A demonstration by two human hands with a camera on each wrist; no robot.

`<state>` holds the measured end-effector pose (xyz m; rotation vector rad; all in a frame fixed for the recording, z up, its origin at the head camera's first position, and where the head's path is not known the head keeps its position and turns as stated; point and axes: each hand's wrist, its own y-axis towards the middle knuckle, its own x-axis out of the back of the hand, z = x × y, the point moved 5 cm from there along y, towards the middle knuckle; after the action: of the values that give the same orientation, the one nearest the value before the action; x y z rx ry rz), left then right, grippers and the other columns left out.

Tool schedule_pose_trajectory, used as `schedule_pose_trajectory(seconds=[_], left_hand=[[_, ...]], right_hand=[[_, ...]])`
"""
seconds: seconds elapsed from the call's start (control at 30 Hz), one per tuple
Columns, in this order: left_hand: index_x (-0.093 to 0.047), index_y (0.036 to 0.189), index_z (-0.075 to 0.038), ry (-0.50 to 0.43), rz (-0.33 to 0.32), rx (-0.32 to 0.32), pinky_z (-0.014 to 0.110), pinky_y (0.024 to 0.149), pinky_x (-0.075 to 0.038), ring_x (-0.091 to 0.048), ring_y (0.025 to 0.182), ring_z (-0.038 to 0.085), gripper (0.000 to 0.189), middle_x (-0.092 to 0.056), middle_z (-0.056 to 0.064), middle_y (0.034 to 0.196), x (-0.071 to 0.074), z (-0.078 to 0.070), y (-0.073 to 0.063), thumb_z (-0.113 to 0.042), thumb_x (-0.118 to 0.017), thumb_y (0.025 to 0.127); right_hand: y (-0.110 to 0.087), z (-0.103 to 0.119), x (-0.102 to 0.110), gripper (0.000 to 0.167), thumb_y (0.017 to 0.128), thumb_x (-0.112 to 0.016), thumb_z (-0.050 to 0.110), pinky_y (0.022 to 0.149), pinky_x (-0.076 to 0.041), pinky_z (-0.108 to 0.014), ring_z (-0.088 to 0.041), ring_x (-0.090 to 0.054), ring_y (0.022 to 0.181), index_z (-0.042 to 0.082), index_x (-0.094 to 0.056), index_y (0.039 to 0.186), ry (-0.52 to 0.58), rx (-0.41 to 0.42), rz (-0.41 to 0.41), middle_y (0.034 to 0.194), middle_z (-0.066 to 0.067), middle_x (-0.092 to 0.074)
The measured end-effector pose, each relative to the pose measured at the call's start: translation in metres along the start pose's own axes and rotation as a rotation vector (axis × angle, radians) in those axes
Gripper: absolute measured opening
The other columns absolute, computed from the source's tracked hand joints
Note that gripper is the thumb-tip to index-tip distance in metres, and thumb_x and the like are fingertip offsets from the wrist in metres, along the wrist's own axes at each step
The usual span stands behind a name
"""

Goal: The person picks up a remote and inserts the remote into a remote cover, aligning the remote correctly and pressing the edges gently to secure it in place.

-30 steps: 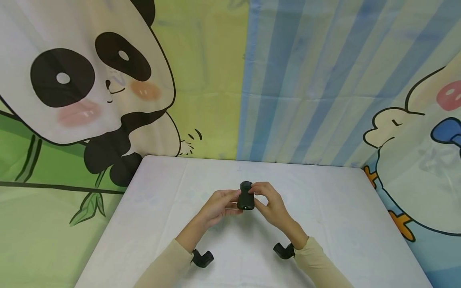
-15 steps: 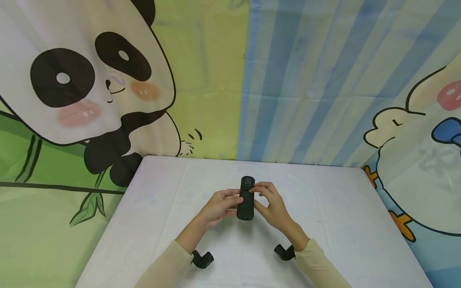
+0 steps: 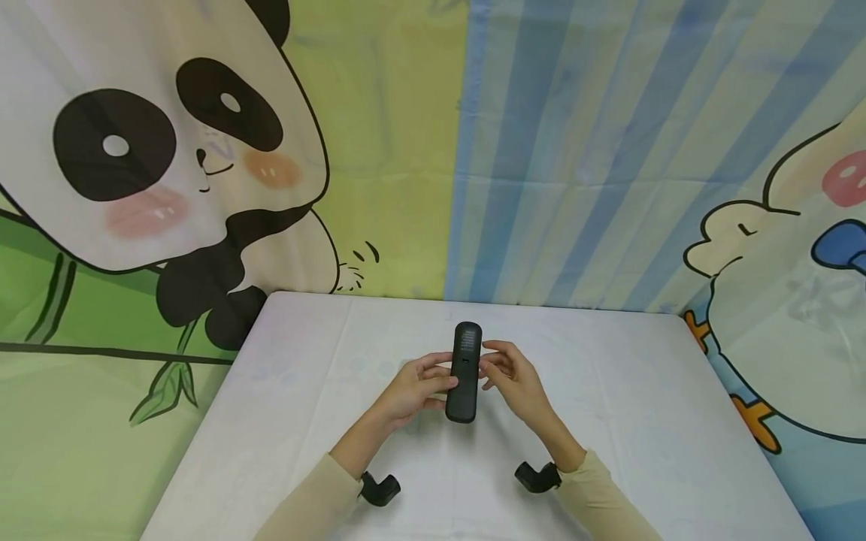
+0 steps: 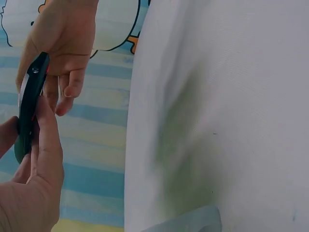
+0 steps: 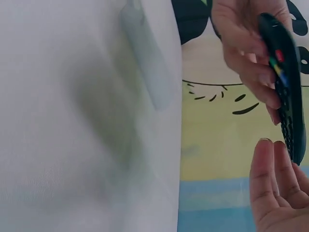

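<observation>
A black remote control (image 3: pixel 464 372) is held up over the table with its back, bearing a small printed label, toward the head camera. My left hand (image 3: pixel 414 387) pinches its left edge, thumb on the back. Coloured buttons show on the front of the remote control (image 5: pixel 285 77) in the right wrist view, where my left hand (image 5: pixel 246 53) grips it from above. My right hand (image 3: pixel 517 383) is at the right edge, fingers loosely bent, not wrapped around it. In the left wrist view, my right hand (image 4: pixel 65 43) lies beyond the remote control (image 4: pixel 32 104).
A white-covered table (image 3: pixel 284 421) lies below both hands. Black curved camera mounts (image 3: pixel 381 489) sit at both wrists. A cartoon backdrop with a panda (image 3: pixel 203 143) and blue stripes stands behind the table.
The remote control has tilted so its whole back faces the head camera, its lower end dropping and upper end rising. My right fingers have come off its back to the right edge.
</observation>
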<state>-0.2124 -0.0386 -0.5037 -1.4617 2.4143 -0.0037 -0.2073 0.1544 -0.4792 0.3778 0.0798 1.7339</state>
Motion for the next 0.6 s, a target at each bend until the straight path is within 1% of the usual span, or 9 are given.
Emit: schedule_pose_trajectory(seconds=[0.1, 0.2, 0.37, 0.47, 0.53, 0.6], left_hand=[[-0.051, 0.145, -0.006, 0.025, 0.002, -0.011, 0.040, 0.074, -0.059, -0.069, 0.098, 0.029, 0.059, -0.070, 0.014, 0.111, -0.0002, 0.0010, -0.0001, -0.014, -0.074, 0.092], [-0.052, 0.144, -0.007, 0.038, 0.003, -0.013, 0.040, 0.074, -0.059, -0.070, 0.096, 0.029, 0.057, -0.069, 0.013, 0.109, -0.0008, 0.0036, 0.0001, -0.014, -0.074, 0.092], [-0.053, 0.144, -0.008, 0.053, 0.011, -0.013, 0.040, 0.073, -0.059, -0.070, 0.093, 0.029, 0.055, -0.068, 0.012, 0.108, -0.0026, 0.0077, -0.0003, -0.012, -0.073, 0.093], [-0.052, 0.144, -0.007, 0.064, 0.017, -0.019, 0.041, 0.073, -0.059, -0.070, 0.094, 0.029, 0.056, -0.068, 0.013, 0.108, -0.0030, 0.0088, -0.0004, -0.012, -0.073, 0.093], [-0.052, 0.144, -0.007, 0.079, 0.020, -0.024, 0.041, 0.074, -0.059, -0.070, 0.095, 0.029, 0.056, -0.068, 0.013, 0.109, -0.0026, 0.0084, -0.0007, -0.012, -0.073, 0.093], [-0.052, 0.143, -0.006, 0.098, 0.020, -0.041, 0.043, 0.075, -0.059, -0.070, 0.096, 0.030, 0.054, -0.068, 0.014, 0.110, -0.0009, 0.0070, -0.0010, -0.012, -0.073, 0.093]], right_hand=[[0.0002, -0.0029, -0.0009, 0.041, 0.100, -0.064, 0.018, 0.069, -0.059, -0.043, -0.025, -0.068, 0.084, 0.000, -0.052, 0.136, 0.065, -0.133, 0.013, 0.108, -0.019, -0.068], [0.0003, -0.0055, -0.0017, 0.045, 0.099, -0.066, 0.019, 0.069, -0.059, -0.043, -0.025, -0.067, 0.083, -0.001, -0.051, 0.137, 0.108, -0.205, 0.033, 0.109, -0.020, -0.067], [0.0003, -0.0077, -0.0038, 0.044, 0.097, -0.069, 0.017, 0.069, -0.058, -0.038, -0.024, -0.066, 0.078, -0.004, -0.054, 0.133, 0.136, -0.235, 0.078, 0.106, -0.020, -0.067], [0.0011, -0.0077, -0.0051, 0.041, 0.097, -0.069, 0.015, 0.068, -0.057, -0.035, -0.022, -0.065, 0.075, -0.006, -0.055, 0.130, 0.144, -0.231, 0.098, 0.105, -0.019, -0.067], [0.0015, -0.0063, -0.0055, 0.040, 0.097, -0.069, 0.014, 0.067, -0.057, -0.035, -0.022, -0.065, 0.074, -0.007, -0.055, 0.129, 0.152, -0.226, 0.105, 0.105, -0.019, -0.068], [0.0026, -0.0061, -0.0049, 0.040, 0.097, -0.069, 0.014, 0.067, -0.057, -0.035, -0.023, -0.065, 0.073, -0.007, -0.056, 0.128, 0.155, -0.223, 0.103, 0.104, -0.019, -0.068]])
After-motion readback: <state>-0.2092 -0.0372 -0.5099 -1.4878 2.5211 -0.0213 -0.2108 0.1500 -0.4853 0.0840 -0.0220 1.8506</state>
